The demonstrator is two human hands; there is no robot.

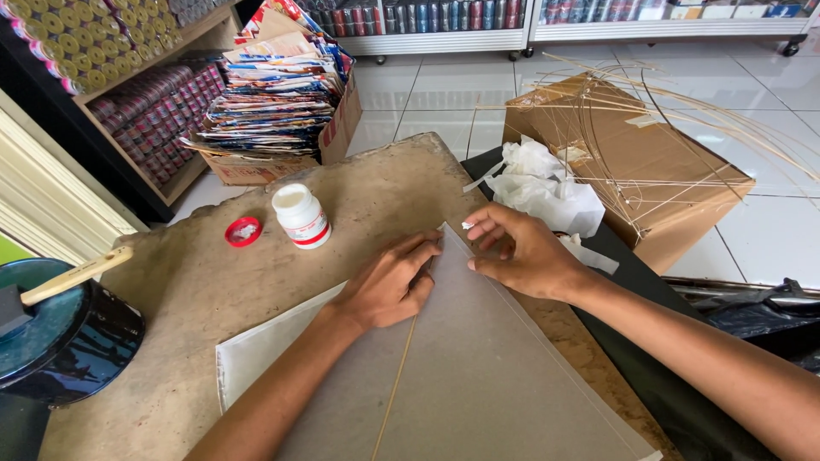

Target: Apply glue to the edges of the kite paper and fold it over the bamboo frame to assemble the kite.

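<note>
1. Grey kite paper (478, 376) lies nearest the camera, flat on the worn wooden board (213, 282), its pointed top corner aimed away from the person and a thin bamboo spine (397, 376) running up its middle.
2. Far left, a dark blue pot (60, 341) with a wooden-handled brush (73, 277) sits at the board's edge, within reach.
3. Behind it, a red cap (243, 231) lies beside an uncapped white glue bottle (301, 215), likely left uncapped for quick use.
4. Left hand (389, 286) lies palm down on the paper just beside the spine near the tip, fingers stretched flat and gripping nothing; this seems to pin the sheet in place.
5. Right hand (521, 252) rests at the tip's right edge, fingers loosely curled; thumb and forefinger appear to pinch a small white scrap (468, 225).
6. Further right, crumpled white tissue (542, 188) lies against a cardboard box (632, 162) carrying bent bamboo kite frames (649, 111).
</note>
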